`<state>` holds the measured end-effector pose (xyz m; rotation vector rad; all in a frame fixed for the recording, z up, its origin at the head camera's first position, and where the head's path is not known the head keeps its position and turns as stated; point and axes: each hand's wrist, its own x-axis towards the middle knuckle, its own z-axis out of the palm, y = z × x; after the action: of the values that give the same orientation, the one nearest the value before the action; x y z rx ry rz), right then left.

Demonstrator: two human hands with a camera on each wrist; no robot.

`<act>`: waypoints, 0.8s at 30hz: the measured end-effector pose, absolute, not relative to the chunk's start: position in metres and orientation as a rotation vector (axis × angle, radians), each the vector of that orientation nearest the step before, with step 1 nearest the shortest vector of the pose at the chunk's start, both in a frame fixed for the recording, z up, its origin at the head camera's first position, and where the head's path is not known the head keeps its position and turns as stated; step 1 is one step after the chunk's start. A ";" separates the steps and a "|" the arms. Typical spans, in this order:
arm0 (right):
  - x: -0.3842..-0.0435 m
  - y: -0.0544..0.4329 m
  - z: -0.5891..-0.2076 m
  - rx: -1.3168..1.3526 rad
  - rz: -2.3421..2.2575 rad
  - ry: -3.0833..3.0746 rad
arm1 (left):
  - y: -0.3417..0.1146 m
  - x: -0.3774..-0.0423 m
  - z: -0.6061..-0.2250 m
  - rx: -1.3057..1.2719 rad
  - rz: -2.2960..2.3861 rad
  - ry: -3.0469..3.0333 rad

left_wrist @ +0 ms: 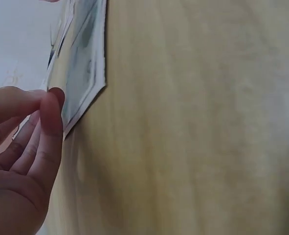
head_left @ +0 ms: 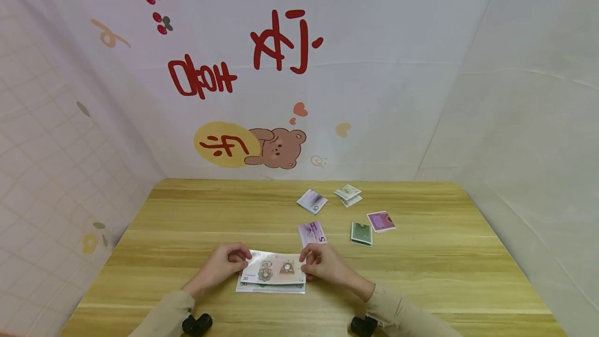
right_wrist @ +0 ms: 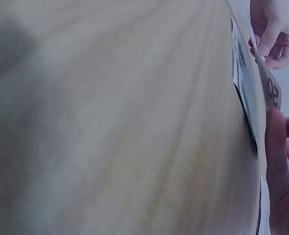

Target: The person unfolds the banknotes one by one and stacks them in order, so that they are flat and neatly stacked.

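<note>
My left hand (head_left: 224,264) pinches the left end of a pale banknote (head_left: 276,268) marked 20. At its other end, my right hand (head_left: 327,266) pinches the edge between thumb and fingers. The note is stretched flat between both hands, just above a green banknote (head_left: 271,288) that lies on the table. In the left wrist view, thumb and fingertips (left_wrist: 51,105) meet at the held note's edge. The right wrist view shows the number on the pale note (right_wrist: 270,85) and the green note (right_wrist: 244,83) below it.
Beyond the hands lie a purple note (head_left: 312,233) marked 5, a folded bluish-purple note (head_left: 312,201), a folded pale note (head_left: 348,194), a folded green note (head_left: 362,233) and a folded magenta note (head_left: 381,221). A printed cloth (head_left: 374,92) hangs behind the wooden table (head_left: 187,222).
</note>
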<state>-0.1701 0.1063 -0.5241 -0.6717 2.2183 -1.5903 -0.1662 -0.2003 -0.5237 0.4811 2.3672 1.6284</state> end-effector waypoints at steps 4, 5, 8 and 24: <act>-0.167 0.105 -0.525 -0.679 -1.535 2.250 | -0.200 -0.162 -0.525 0.529 1.615 2.356; -0.166 0.104 -0.526 -0.675 -1.521 2.260 | -0.200 -0.161 -0.525 0.527 1.612 2.359; -0.165 0.103 -0.529 -0.657 -1.510 2.274 | -0.199 -0.159 -0.527 0.526 1.605 2.368; -0.166 0.097 -0.533 -0.695 -1.408 2.412 | -0.200 -0.159 -0.527 0.458 1.559 2.396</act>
<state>-0.1659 0.0969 -0.5330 -0.6950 2.4116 -1.4075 -0.1586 -0.1995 -0.5270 0.4580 2.3956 1.5590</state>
